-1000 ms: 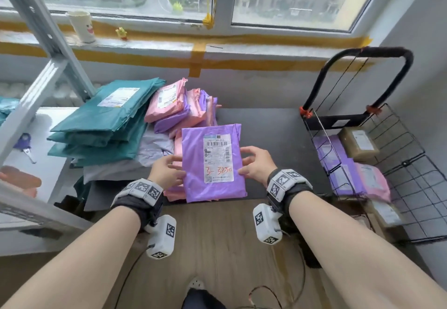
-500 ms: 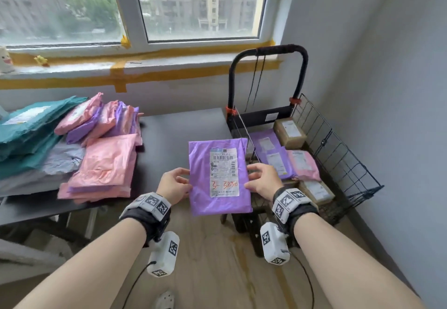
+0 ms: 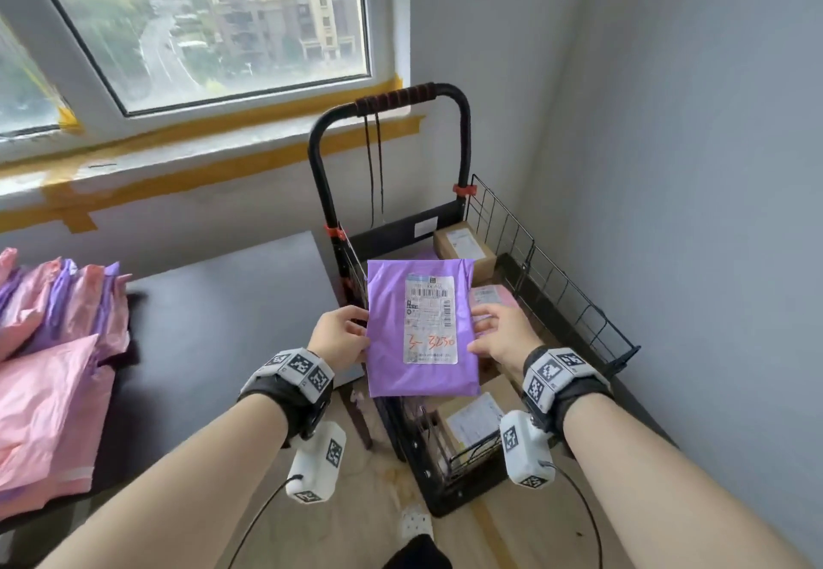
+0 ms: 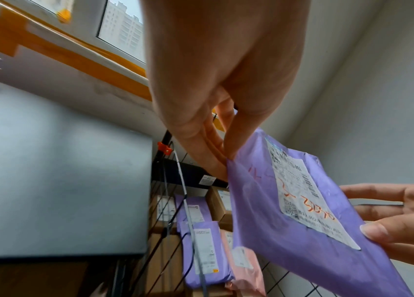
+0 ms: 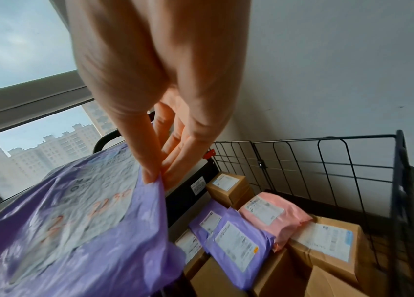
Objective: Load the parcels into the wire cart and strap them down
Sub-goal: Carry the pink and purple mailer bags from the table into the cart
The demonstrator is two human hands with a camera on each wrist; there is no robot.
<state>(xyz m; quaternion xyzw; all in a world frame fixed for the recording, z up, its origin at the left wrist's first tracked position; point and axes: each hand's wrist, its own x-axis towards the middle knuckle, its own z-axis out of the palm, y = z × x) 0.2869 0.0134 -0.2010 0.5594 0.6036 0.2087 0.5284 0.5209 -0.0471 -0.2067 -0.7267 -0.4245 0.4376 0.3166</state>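
Swung over from the table side, the purple mailer (image 3: 421,328) sat right above the wire cart (image 3: 556,283) now, whereas half a second earlier it was only at the cart's near corner. It was held flat, label up, with orange handwriting on the sticker, hovering above the load and not touching anything below.

Progress-wise, looked like roughly midway. Already in the cart: two purple parcels (image 5: 228,239), a pink parcel (image 5: 274,217) just beside them, and brown boxes (image 5: 327,247) underneath and at the far end. Still left: a pile of pink and purple mailers (image 3: 58,372) on the dark table (image 3: 222,301) out at 9 o'clock from the cart. Strapping hadn't started, as far as one could judge; black cords (image 3: 374,167) just hung from the cart handle (image 3: 396,98) up at 12 o'clock.

Hands: the left hand (image 3: 340,337) pinched the mailer's left edge, thumb on top and fingers underneath, clear in the left wrist view. The right hand (image 3: 501,337) did the same on the right edge, thumb tip on the top face with straightish fingers under it. Both forearms reached forward from 6 o'clock, wrists about level, one either side of the mailer.
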